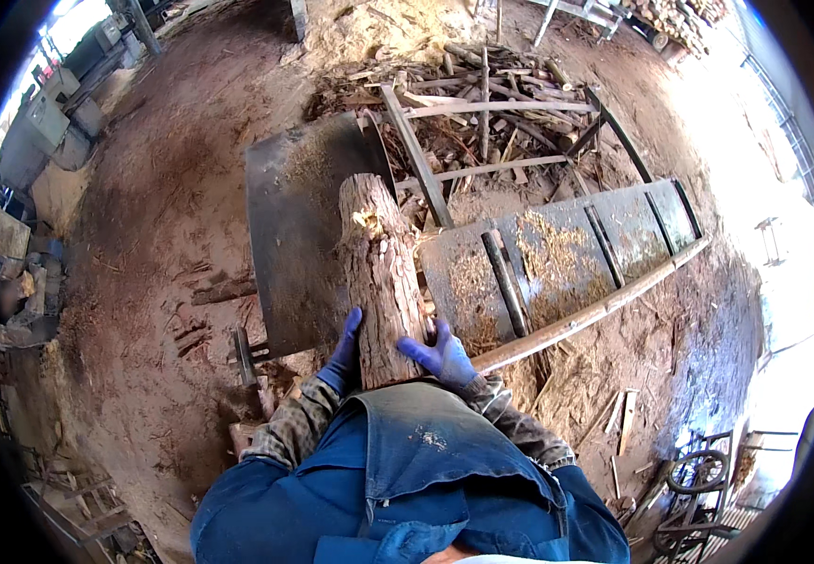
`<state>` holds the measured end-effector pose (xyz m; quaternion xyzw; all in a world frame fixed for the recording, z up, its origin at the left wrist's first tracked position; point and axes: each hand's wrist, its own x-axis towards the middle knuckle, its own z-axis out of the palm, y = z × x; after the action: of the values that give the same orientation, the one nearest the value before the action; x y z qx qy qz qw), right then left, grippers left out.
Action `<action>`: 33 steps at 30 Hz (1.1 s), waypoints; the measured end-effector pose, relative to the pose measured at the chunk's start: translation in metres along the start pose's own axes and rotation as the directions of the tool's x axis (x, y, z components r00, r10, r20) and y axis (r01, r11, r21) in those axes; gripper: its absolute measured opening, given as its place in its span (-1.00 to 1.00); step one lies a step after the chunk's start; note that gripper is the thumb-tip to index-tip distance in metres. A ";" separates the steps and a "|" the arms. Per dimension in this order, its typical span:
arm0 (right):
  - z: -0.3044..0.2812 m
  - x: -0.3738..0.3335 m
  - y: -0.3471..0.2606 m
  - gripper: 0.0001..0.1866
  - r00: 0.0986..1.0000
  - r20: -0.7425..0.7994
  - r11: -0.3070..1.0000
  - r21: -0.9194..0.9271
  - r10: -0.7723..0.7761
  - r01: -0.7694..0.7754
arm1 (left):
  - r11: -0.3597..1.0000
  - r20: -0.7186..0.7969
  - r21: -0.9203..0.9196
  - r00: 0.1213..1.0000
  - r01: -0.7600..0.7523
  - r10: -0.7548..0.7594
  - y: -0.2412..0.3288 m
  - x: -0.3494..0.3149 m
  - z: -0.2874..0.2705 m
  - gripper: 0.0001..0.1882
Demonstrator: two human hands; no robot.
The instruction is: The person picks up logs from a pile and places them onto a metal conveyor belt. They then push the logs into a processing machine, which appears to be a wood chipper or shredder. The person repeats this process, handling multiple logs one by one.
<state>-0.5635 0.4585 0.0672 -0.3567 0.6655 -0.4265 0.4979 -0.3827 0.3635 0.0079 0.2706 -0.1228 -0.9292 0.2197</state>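
Note:
A thick, rough-barked log [383, 282] lies lengthwise in front of my body, its near end close to my apron. My left hand [343, 350], in a blue-purple glove, presses against the log's left side near that end. On the opposite side my right hand [443, 357], gloved alike, grips the bark with its thumb over the top. The log's far part rests over a dark metal plate [289, 211] dusted with sawdust. The undersides of both hands are hidden.
To the right runs a metal roller bed [557, 263] strewn with sawdust, edged by a wooden pole [595, 310]. Beyond a wooden frame lies a heap of scrap wood [520, 122]. Machinery [45, 122] stands far left; a wheeled cart [698, 470] sits at lower right.

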 end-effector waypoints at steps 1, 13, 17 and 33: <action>0.002 0.006 0.000 -0.03 1.000 0.012 1.000 0.029 -0.002 0.001 | 0.999 -0.018 0.001 0.999 -0.035 0.035 0.003 0.010 -0.007 -0.14; -0.013 0.053 -0.037 0.07 0.994 0.013 0.993 -0.049 0.112 -0.111 | 0.996 -0.017 -0.092 1.000 0.001 -0.002 0.045 0.037 0.027 -0.14; -0.010 0.067 -0.038 0.08 0.993 0.035 0.993 -0.025 0.115 -0.115 | 0.998 -0.049 -0.040 0.998 -0.040 0.038 0.058 0.038 0.036 -0.14; 0.002 0.056 -0.007 -0.08 0.992 -0.007 0.968 -0.218 0.122 -0.121 | 0.915 -0.465 0.388 0.834 -0.110 0.297 0.034 0.032 -0.008 -0.14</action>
<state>-0.5755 0.4054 0.0532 -0.3693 0.7271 -0.3185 0.4832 -0.3906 0.3175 -0.0009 0.5283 -0.2493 -0.7571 0.2925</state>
